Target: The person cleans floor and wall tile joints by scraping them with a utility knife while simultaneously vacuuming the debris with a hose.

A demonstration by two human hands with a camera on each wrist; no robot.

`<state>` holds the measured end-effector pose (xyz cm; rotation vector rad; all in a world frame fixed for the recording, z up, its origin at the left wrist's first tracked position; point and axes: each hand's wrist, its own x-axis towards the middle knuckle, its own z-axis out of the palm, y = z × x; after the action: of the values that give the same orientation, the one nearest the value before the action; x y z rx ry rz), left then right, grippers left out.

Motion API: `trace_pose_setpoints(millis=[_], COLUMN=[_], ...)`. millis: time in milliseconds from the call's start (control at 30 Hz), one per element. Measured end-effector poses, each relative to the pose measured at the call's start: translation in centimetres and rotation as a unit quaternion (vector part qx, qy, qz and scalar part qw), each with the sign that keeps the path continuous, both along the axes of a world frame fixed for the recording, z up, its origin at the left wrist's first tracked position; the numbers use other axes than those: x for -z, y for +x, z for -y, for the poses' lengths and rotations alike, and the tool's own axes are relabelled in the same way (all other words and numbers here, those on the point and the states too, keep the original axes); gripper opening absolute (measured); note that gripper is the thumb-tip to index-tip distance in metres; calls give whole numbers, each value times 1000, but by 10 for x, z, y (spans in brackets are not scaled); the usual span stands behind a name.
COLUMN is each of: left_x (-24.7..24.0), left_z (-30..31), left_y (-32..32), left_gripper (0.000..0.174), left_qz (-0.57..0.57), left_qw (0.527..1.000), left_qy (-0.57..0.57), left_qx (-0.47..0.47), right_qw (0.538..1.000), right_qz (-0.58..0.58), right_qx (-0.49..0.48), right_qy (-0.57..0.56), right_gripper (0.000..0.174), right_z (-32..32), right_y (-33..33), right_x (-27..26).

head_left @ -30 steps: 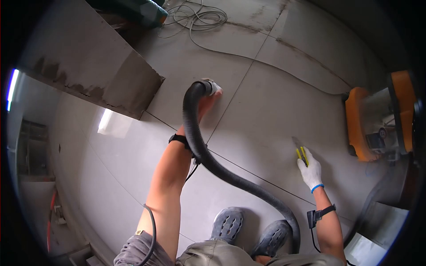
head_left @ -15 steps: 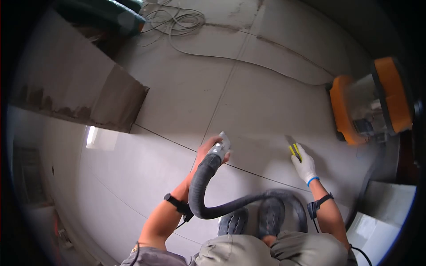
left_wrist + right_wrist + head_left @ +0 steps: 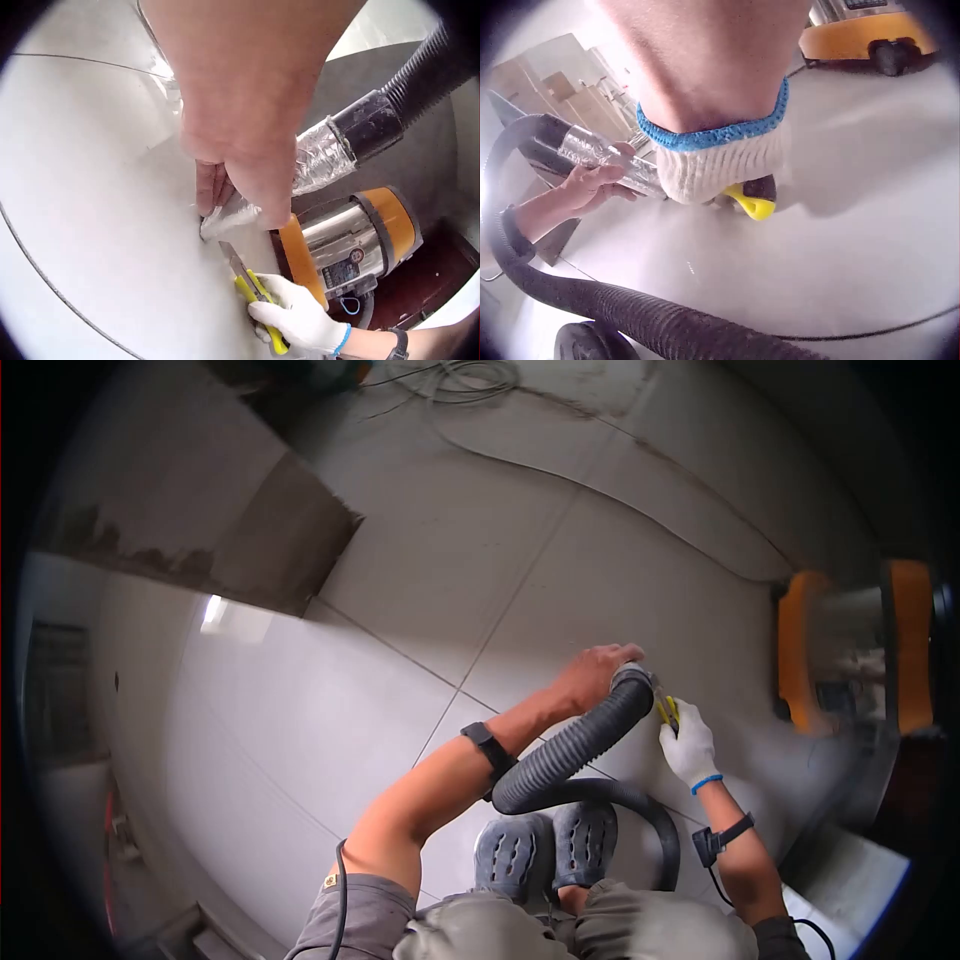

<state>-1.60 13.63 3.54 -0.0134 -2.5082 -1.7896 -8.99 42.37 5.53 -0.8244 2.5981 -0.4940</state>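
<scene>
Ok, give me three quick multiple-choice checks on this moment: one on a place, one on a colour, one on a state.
1. Where is the nozzle of the hose?
A. down on the floor tile, beside the blade of the knife
B. up on the concrete ledge
C. lying across the shoes

2. What colour is the handle of the knife in the right hand?
A. red
B. yellow
C. black

3. What is the left hand doing?
A. lying flat on the tile
B. gripping the nozzle
C. hanging idle

Answers:
1 A: the left wrist view shows the tip on the tile close by the blade.
2 B: yellow shows under the white glove in every view.
3 B: its fingers curl round the taped nozzle.
</scene>
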Motion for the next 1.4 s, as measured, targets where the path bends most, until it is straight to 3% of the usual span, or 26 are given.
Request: trace_pose_setpoints(millis=[67, 133, 167, 200, 267, 300, 333, 400, 433, 500, 633, 700, 800, 933, 1000, 1133, 1400], left_x=[10, 9, -8, -17, -19, -44, -26, -32, -32, -35, -27, -23, -7, 2, -3, -8, -3], left_z=[11, 27, 39, 49, 73, 77, 81, 87, 85, 74, 70, 75, 83, 84, 82, 84, 82], left_y=[24, 62, 90, 113, 176, 197, 226, 264, 277, 282, 277, 274, 277, 275, 271, 266, 261], left_gripper=[50, 57, 69, 72, 67, 65, 63, 63, 64, 66, 67, 65, 69, 71, 72, 72, 69], left_qz=[-12, -28, 58, 156, 202, 178, 132, 144, 158, 153, 153, 156, 109, 92, 105, 108, 91], left_qw=[998, 987, 978, 951, 922, 901, 886, 856, 841, 831, 815, 815, 845, 843, 839, 844, 835], left_qy=[4, -13, 15, -72, -4, 3, -40, -40, -40, -55, -80, -63, -98, -87, -43, -46, -55], left_qx=[-67, -157, -199, -258, -332, -395, -442, -495, -517, -533, -553, -555, -514, -523, -532, -523, -539], right_qw=[998, 999, 998, 994, 990, 981, 981, 955, 952, 937, 900, 871, 848, 827, 795, 787, 803], right_qz=[25, 36, 47, 72, 96, 122, 125, 140, 142, 132, 87, 49, 18, -2, -28, -22, -45], right_qx=[13, -24, -47, -70, -105, -146, -148, -258, -268, -323, -426, -482, -520, -552, -592, -592, -581], right_qy=[51, 25, -2, 31, 0, -25, -27, -37, -37, 40, 26, 85, 101, 106, 129, 171, 127], right_gripper=[56, 57, 58, 61, 61, 61, 61, 59, 59, 59, 57, 55, 53, 57, 63, 66, 66], right_z=[18, 47, 66, 93, 119, 131, 142, 165, 180, 208, 246, 258, 270, 289, 297, 305, 299], right_y=[-11, -18, -18, -15, 2, 9, 16, 33, 42, 57, 59, 56, 45, 33, 30, 35, 41], right_x=[-2, -12, -22, -44, -54, -51, -44, -25, -21, -19, -17, -20, -17, -25, -30, -37, -29])
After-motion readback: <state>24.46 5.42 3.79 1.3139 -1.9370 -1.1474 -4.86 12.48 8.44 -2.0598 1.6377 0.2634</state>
